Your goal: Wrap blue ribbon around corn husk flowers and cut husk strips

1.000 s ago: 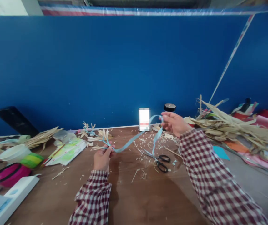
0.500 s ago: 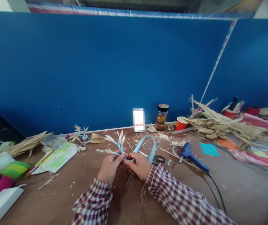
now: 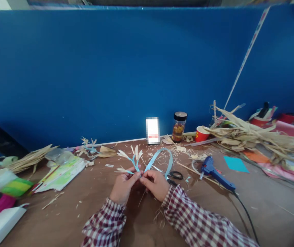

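Pale dried-husk flowers on light-blue wrapped stems (image 3: 134,162) fan out above my left hand (image 3: 123,188), whose thumb and fingers pinch the stems at their base. Close against it, my right hand (image 3: 155,184) is closed on one end of a light-blue paper strip (image 3: 153,158). The strip loops up and over behind that hand and comes down by the scissors (image 3: 175,175), which lie partly covered on the table. Where the strip meets the stems, my fingertips hide the detail.
A blue glue gun (image 3: 215,172) with a black cord lies to the right. Behind stand a lidded jar (image 3: 179,127) and a red paper cup (image 3: 201,133). Dried husks (image 3: 242,132) pile up at far right. A smaller flower bunch (image 3: 87,145) and painted sheet (image 3: 61,173) lie left.
Both hands stay together at the stem base, and the fingers have shifted slightly. The flowers have turned a little more upright. The whole view has tilted down a little.
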Demonstrator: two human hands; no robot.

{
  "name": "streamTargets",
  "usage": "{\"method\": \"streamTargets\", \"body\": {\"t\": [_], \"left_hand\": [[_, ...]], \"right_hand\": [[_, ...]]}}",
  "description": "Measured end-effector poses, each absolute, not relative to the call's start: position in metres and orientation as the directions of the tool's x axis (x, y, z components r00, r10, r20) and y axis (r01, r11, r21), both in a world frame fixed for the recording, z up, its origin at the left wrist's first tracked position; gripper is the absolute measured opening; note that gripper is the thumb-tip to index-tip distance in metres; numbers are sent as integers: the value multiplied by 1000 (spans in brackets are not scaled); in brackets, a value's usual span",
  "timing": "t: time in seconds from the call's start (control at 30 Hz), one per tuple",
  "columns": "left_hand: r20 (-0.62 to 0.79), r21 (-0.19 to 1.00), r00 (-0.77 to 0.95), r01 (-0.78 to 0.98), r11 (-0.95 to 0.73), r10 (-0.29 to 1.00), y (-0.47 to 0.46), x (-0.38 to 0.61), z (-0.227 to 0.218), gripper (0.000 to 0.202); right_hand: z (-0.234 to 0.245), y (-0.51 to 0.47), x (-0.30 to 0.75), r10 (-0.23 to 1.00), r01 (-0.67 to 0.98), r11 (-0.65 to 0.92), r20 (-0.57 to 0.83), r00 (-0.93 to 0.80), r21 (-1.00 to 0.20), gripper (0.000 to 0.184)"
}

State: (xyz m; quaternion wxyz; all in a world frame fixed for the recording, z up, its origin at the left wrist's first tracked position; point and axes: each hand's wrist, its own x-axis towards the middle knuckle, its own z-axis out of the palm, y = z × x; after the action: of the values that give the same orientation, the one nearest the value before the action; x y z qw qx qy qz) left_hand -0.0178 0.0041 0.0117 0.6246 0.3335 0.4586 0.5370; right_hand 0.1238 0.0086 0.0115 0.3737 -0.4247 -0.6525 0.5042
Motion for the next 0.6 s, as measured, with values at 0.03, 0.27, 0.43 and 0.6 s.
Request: {"method": "streamTargets", "body": {"t": [0.03, 0.27, 0.43, 0.6], "left_hand": [[-223, 910, -2, -359, 207, 975, 4, -18, 11, 44], [-232, 919, -2, -329, 219, 973, 6, -20, 9, 44], [-239, 905, 18, -360, 229, 971, 4, -17, 13, 44], [-229, 917, -14, -337, 211, 973, 6, -17, 11, 42]], "right_hand": [[10, 9, 124, 928, 192, 155, 76, -364, -969, 19], [6, 11, 127, 911, 308, 319, 200, -360, -897, 21], [5, 10, 125, 927, 350, 318, 213, -307, -881, 21], [6, 9, 125, 928, 326, 301, 197, -315, -896, 21]]}}
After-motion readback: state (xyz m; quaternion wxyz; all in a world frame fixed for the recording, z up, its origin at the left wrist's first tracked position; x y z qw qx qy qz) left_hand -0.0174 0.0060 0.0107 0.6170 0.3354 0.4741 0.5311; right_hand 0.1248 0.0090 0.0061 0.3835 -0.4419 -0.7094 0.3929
